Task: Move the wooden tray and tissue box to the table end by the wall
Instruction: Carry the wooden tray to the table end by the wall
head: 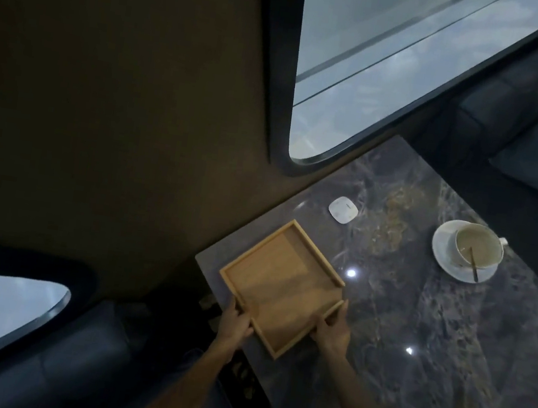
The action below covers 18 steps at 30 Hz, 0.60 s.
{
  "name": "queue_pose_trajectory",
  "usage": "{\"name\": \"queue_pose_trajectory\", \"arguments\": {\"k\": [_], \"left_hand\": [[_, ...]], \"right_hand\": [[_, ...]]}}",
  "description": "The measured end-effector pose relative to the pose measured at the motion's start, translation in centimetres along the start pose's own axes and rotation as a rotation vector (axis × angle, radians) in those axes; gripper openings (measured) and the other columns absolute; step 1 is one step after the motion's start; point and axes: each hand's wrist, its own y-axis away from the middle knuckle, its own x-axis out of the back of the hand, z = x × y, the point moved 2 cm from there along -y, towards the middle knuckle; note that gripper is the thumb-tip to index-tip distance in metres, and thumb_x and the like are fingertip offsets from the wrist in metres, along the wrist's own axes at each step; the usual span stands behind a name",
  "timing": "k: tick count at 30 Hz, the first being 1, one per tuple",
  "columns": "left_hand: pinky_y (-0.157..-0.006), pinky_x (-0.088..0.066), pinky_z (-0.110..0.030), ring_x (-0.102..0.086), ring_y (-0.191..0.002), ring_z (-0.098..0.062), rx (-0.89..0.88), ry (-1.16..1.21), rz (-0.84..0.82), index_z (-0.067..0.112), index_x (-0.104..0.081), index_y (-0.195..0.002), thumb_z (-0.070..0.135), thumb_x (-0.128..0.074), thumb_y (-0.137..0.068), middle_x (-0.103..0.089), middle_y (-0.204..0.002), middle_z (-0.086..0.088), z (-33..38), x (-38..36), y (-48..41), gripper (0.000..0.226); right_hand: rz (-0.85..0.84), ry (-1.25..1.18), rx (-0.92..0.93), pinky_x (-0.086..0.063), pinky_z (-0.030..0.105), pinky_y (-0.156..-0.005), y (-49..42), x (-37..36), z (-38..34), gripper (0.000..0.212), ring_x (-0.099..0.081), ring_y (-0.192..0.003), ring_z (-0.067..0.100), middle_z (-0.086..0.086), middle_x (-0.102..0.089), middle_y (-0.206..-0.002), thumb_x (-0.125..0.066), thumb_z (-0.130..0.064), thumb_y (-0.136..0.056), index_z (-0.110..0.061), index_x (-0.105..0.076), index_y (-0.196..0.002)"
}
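An empty square wooden tray (279,283) lies flat on the dark marble table (416,328), close to the table's corner by the wall. My left hand (236,323) grips the tray's near left rim. My right hand (332,330) grips its near right rim, thumb on the rim's top. No tissue box is in view.
A small white rounded device (343,209) lies on the table beyond the tray, near the wall. A white cup (477,245) with a spoon stands on a saucer (440,252) at the far right. Dark upholstered seats flank the table, and a window is set in the wall.
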Motion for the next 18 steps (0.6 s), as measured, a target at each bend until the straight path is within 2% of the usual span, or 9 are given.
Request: {"name": "queue_pose_trajectory", "arguments": {"k": [3,5,6,8,11,13,15,16,18], "left_hand": [[-0.106,-0.048,-0.046,-0.053,-0.126,-0.027,-0.010,0.079,-0.036,0.028,-0.032,-0.149,0.005,-0.050,-0.098,-0.054,-0.131,0.000,2.1,-1.0,-1.3,0.059],[-0.110,-0.043,-0.052,-0.048,-0.134,-0.032,0.015,0.145,-0.029,0.027,-0.029,-0.152,0.004,-0.049,-0.099,-0.050,-0.142,-0.005,3.3,-1.7,-1.9,0.061],[-0.110,-0.044,-0.052,-0.049,-0.133,-0.032,0.021,0.147,-0.028,0.026,-0.030,-0.152,0.004,-0.049,-0.099,-0.050,-0.144,-0.007,3.9,-1.9,-2.4,0.060],[-0.104,-0.049,-0.045,-0.055,-0.124,-0.029,0.004,0.121,-0.059,0.027,-0.032,-0.151,0.004,-0.051,-0.098,-0.055,-0.137,-0.006,5.1,-2.4,-3.2,0.062],[-0.091,-0.052,-0.039,-0.058,-0.108,-0.021,-0.007,0.126,-0.097,0.026,-0.030,-0.152,-0.003,-0.051,-0.094,-0.056,-0.126,0.000,6.9,-3.2,-4.3,0.067],[-0.084,-0.052,-0.038,-0.058,-0.104,-0.021,0.012,0.167,-0.077,0.023,-0.029,-0.152,-0.005,-0.049,-0.096,-0.055,-0.131,-0.006,7.9,-3.7,-5.0,0.066],[-0.096,-0.050,-0.043,-0.055,-0.118,-0.026,0.022,0.184,-0.074,0.020,-0.030,-0.152,-0.004,-0.048,-0.097,-0.050,-0.144,-0.013,8.6,-4.2,-5.6,0.062],[-0.103,-0.047,-0.046,-0.052,-0.127,-0.030,0.021,0.167,-0.080,0.019,-0.031,-0.151,-0.003,-0.049,-0.097,-0.048,-0.148,-0.014,8.7,-4.3,-5.9,0.061],[-0.108,-0.046,-0.049,-0.048,-0.135,-0.033,0.007,0.087,-0.077,0.017,-0.031,-0.152,0.001,-0.051,-0.097,-0.047,-0.149,-0.014,8.8,-4.3,-6.2,0.060]], "right_hand": [[-0.002,-0.055,0.049,-0.049,0.054,-0.100,-2.5,-0.1,-2.5,0.087,-0.060,-0.119,0.041,0.024,-0.061,-0.132,-0.070,-0.016,-0.085,-0.011,-0.019,-0.155],[0.027,-0.041,0.078,-0.054,0.054,-0.090,-3.3,0.3,-3.6,0.084,-0.066,-0.106,0.042,0.026,-0.068,-0.116,-0.069,-0.032,-0.076,-0.007,-0.036,-0.149],[0.043,-0.018,0.074,-0.055,0.054,-0.087,-3.9,0.3,-4.1,0.080,-0.068,-0.099,0.042,0.026,-0.070,-0.108,-0.066,-0.035,-0.073,-0.007,-0.044,-0.144],[0.063,-0.008,0.039,-0.056,0.054,-0.086,-5.1,0.4,-4.8,0.064,-0.068,-0.093,0.042,0.026,-0.070,-0.101,-0.068,-0.026,-0.079,-0.012,-0.050,-0.139],[0.061,-0.090,0.008,-0.060,0.053,-0.081,-6.4,0.3,-5.7,0.059,-0.070,-0.095,0.041,0.023,-0.071,-0.109,-0.067,-0.010,-0.085,-0.017,-0.048,-0.140],[0.073,-0.141,-0.008,-0.063,0.047,-0.071,-6.8,0.2,-6.1,0.060,-0.070,-0.092,0.038,0.021,-0.070,-0.114,-0.066,-0.011,-0.087,-0.019,-0.045,-0.143],[0.080,-0.180,-0.024,-0.063,0.043,-0.067,-7.3,0.1,-6.4,0.064,-0.069,-0.090,0.035,0.020,-0.067,-0.118,-0.066,-0.013,-0.088,-0.020,-0.041,-0.146],[0.085,-0.200,-0.033,-0.063,0.044,-0.069,-7.6,0.1,-6.6,0.065,-0.069,-0.090,0.034,0.019,-0.066,-0.120,-0.066,-0.014,-0.089,-0.022,-0.038,-0.148],[0.079,-0.239,-0.064,-0.062,0.051,-0.075,-8.2,0.1,-6.7,0.069,-0.067,-0.097,0.035,0.019,-0.063,-0.124,-0.065,-0.013,-0.090,-0.025,-0.033,-0.151]]}}
